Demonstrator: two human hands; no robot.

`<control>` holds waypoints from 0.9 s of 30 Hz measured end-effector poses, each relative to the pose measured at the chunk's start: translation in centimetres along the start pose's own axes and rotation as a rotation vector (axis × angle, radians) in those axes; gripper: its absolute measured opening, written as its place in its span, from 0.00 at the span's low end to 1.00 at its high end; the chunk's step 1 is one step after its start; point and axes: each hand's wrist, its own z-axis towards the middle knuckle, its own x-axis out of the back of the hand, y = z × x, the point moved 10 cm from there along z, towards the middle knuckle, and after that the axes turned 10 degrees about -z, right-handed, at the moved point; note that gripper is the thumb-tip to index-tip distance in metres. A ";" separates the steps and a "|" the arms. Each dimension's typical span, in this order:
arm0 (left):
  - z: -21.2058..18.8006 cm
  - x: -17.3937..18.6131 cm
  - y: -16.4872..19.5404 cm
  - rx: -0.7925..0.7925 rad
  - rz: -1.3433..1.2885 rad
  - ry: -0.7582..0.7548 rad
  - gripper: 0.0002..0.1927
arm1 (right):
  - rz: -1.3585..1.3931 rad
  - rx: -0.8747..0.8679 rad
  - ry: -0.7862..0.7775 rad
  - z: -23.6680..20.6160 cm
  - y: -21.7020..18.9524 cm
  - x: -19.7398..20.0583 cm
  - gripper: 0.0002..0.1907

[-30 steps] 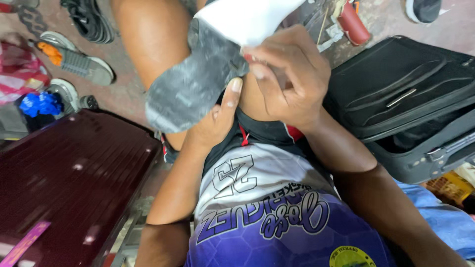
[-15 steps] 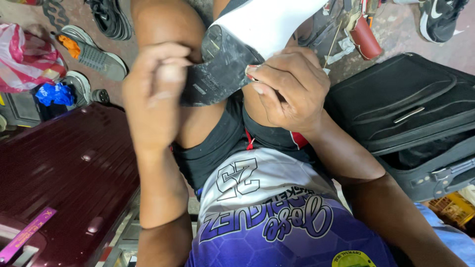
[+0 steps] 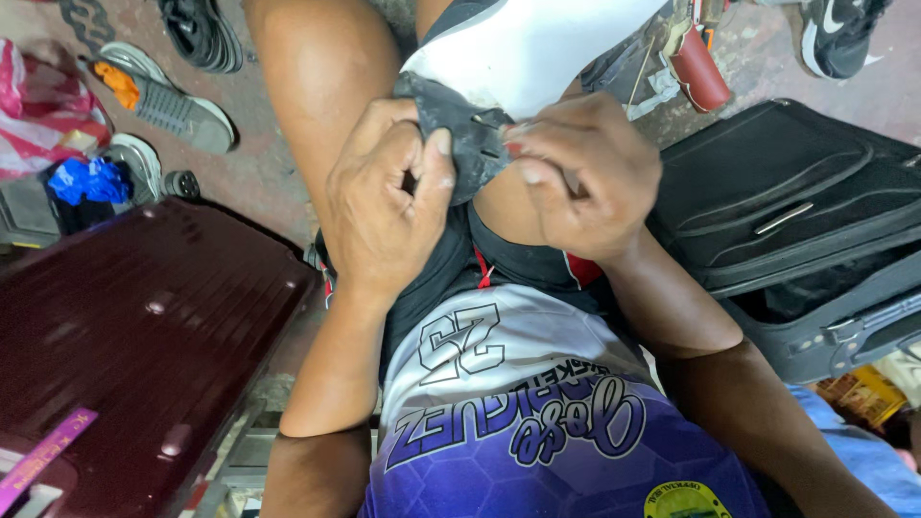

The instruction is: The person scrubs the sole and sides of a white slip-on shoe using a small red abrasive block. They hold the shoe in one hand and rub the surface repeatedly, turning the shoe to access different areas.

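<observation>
A white shoe (image 3: 537,48) with a dark grey sole (image 3: 460,129) rests between my bare knees, heel end toward me. My left hand (image 3: 384,197) pinches the edge of the sole with thumb and fingers. My right hand (image 3: 580,173) grips the other side of the sole's heel end, fingers curled over it. Both hands press close together above my lap. Whether the right hand also holds a small tool is hidden.
A maroon hard suitcase (image 3: 134,345) lies at my left. An open black soft suitcase (image 3: 806,221) lies at my right. Several loose shoes (image 3: 173,105) and a red plastic bag (image 3: 43,105) sit on the floor at the far left.
My left hand came down from above the sole and now pinches its heel edge beside the right hand. The view has shifted closer to the shoe.
</observation>
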 end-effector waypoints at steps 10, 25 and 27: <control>-1.9 0.0 -1.1 0.028 -0.179 0.122 0.10 | -0.074 -0.063 0.037 0.7 0.3 -0.8 0.06; 0.0 -0.4 -2.3 0.173 -0.195 0.039 0.16 | 0.117 -0.179 -0.011 -0.4 0.2 -0.8 0.09; -0.3 -0.5 -2.6 0.172 -0.194 0.006 0.17 | 0.095 -0.158 -0.001 -0.8 0.3 -0.3 0.07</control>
